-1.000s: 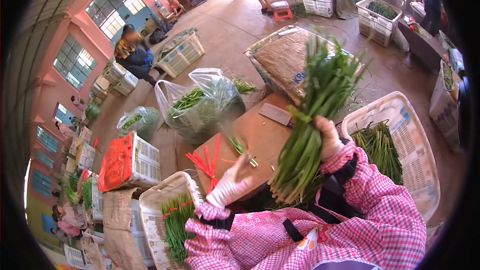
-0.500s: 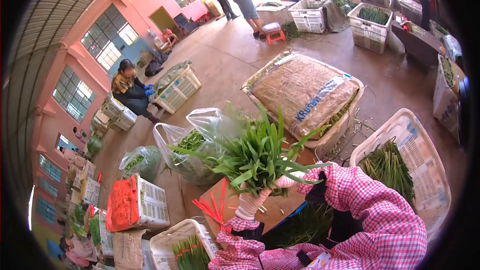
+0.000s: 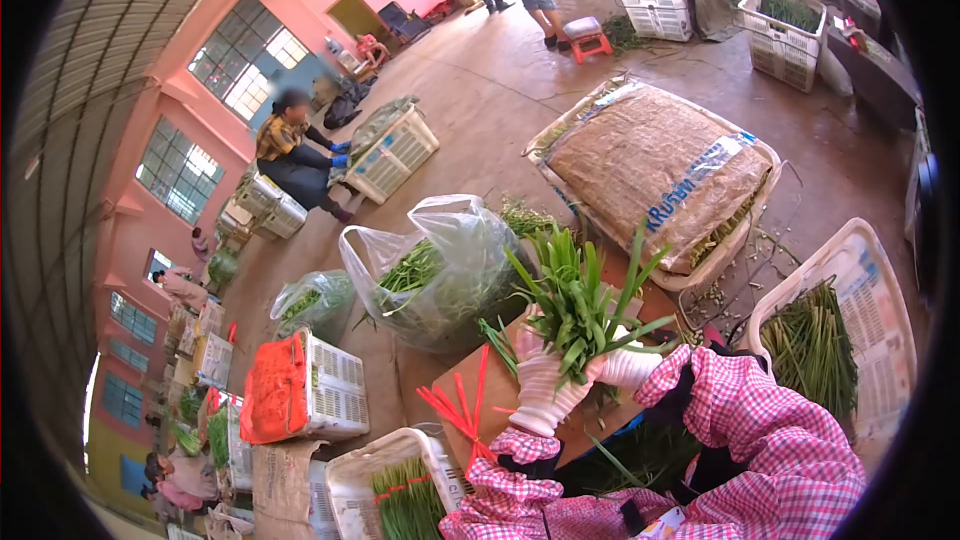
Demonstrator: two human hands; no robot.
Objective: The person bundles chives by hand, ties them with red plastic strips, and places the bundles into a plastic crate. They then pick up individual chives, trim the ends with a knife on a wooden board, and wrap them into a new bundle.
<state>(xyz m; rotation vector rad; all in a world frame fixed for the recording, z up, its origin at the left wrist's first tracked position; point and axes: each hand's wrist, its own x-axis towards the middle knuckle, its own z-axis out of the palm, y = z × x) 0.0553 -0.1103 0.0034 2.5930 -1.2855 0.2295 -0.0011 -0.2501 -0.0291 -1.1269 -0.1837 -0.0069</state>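
A bunch of broad green leaves (image 3: pixel 585 315) stands upright between my two white-gloved hands, above a brown board (image 3: pixel 475 395). My left hand (image 3: pixel 548 385) is closed around its left side. From the right, my right hand (image 3: pixel 628 364) presses on the bunch, its fingers partly hidden behind the leaves. Red ties (image 3: pixel 462 415) lie at the board's left edge, beside my left sleeve. Loose green stalks (image 3: pixel 640 460) are below my forearms.
Ahead stands a crate covered by a brown sack (image 3: pixel 650 165). A clear bag of greens (image 3: pixel 440 270) is to the left. Crates of stalks are at right (image 3: pixel 850 290) and lower left (image 3: pixel 345 470). A person in blue gloves (image 3: pixel 290 155) sits beside a crate farther off.
The view has shifted, so the surroundings appear farther right. The leaf bunch is gathered more narrowly and upright, and my hands are lower against the board, still on it.
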